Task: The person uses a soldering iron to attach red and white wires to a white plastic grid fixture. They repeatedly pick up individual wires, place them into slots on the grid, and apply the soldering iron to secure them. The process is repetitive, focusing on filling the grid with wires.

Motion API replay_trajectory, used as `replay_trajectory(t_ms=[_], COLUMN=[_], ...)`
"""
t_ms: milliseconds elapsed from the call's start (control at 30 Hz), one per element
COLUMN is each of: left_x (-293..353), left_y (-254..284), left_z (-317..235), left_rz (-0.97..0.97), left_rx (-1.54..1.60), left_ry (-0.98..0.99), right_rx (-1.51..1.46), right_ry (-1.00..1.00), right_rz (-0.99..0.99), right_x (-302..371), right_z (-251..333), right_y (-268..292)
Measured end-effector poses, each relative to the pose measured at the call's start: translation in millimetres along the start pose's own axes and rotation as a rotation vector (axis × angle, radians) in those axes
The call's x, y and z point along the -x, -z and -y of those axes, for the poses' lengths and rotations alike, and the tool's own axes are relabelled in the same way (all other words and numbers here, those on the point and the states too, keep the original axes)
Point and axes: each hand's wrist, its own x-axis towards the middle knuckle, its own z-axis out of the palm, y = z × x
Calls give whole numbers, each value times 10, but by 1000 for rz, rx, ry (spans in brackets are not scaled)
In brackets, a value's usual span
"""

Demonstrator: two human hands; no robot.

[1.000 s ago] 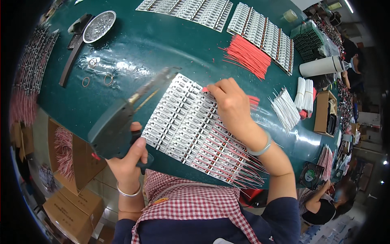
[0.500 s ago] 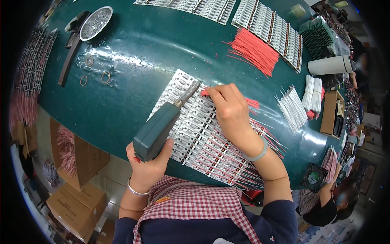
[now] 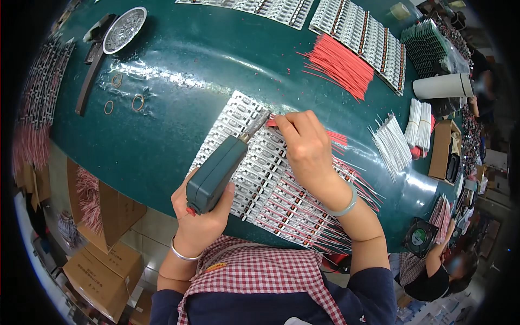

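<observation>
My left hand is wrapped round a dark green soldering gun with a red trigger. Its metal tip points up and right, at the upper part of a panel of small circuit boards. My right hand pinches a bundle of red wires just beside that tip. The wire ends show at the fingertips, and the rest passes under the hand. Red and white wires lie in rows across the lower right of the panel.
A pile of red wires lies beyond my right hand, before more board panels. White wires and a white bottle are to the right. A metal dish stands far left. A co-worker sits at lower right, near a black fan.
The soldering gun has shifted slightly to the right and up, bringing its tip closer to the right fingertips. My right hand keeps its pinch on the red wires, almost unmoved.
</observation>
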Motion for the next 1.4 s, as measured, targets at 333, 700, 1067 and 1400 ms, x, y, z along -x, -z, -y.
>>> replay_trajectory(t_ms=[333,700,1067,1400], left_x=[95,138,109,111], left_y=[20,24,26,44], left_z=[15,32,16,36], left_rz=[-76,-174,-115,-62], left_rx=[-210,-23,-48,-36], left_ry=[-137,-98,-118,-63], right_rx=[15,40,-19,-17], right_ry=[-6,11,25,35], right_rz=[1,-23,-9,-9], right_x=[-9,7,38,23], right_z=[21,55,87,83], right_y=[4,43,2,-4])
